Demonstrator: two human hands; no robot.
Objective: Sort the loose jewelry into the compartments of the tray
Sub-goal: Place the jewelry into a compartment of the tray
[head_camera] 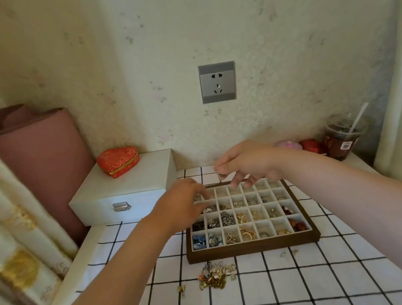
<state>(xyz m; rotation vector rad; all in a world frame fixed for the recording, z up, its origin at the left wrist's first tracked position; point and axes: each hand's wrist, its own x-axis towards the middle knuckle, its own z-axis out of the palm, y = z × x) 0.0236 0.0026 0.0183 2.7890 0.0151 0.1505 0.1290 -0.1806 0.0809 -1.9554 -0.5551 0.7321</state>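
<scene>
Right hand (245,169) hovers over the far row of the tray (253,247), thumb and forefinger pinching a small silvery piece (220,175); best lower it right into an empty cell before letting go. Left hand (183,203) bends over the tray's left cells, blurred, can't tell if it holds anything. Loose jewelry (217,275) lies on the worktop (313,278) just in front of the tray

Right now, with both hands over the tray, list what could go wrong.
The right hand seems to pinch a tiny piece above the tray; dropped, it could land in an already filled compartment. The left hand covers the far-left compartments, so a piece could be misplaced there. A retreating forearm could scatter the loose pile.
</scene>
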